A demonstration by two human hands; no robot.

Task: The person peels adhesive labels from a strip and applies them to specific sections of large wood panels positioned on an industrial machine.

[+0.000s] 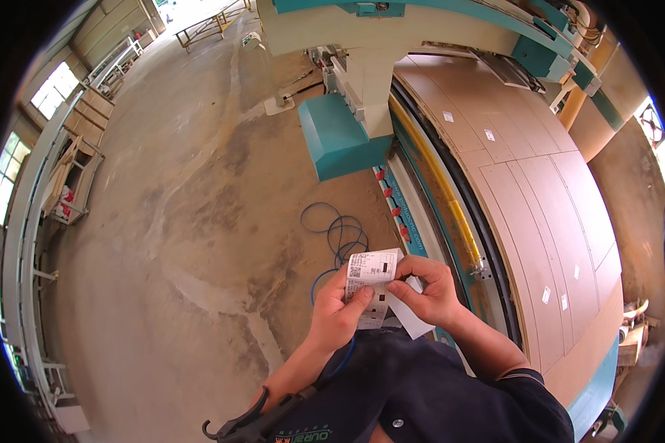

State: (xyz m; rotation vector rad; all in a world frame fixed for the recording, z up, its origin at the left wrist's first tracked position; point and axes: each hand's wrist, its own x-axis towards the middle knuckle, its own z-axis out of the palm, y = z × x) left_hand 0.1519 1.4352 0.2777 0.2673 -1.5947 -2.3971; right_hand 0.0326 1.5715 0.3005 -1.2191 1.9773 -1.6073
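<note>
A strip of printed white labels (pixel 373 267) is held up in front of my chest, in the middle of the view. My left hand (pixel 336 314) grips its left side, thumb pressed on the printed face. On the other side, my right hand (pixel 430 292) pinches the strip's right edge between thumb and fingers. Below that hand hangs a blank white part of the paper (pixel 411 316), slanting down to the right. Black codes and small text mark the labels. Whether one label is partly peeled from the strip I cannot tell.
At my right, a brown board (pixel 532 199) cut into panels lies on a machine bed, with several small white labels (pixel 490 135) stuck on. A yellow rail (pixel 440 184) runs along it. A teal machine housing (pixel 340 136) juts out ahead. Blue hose (pixel 336 229) coils on the concrete floor (pixel 170 221).
</note>
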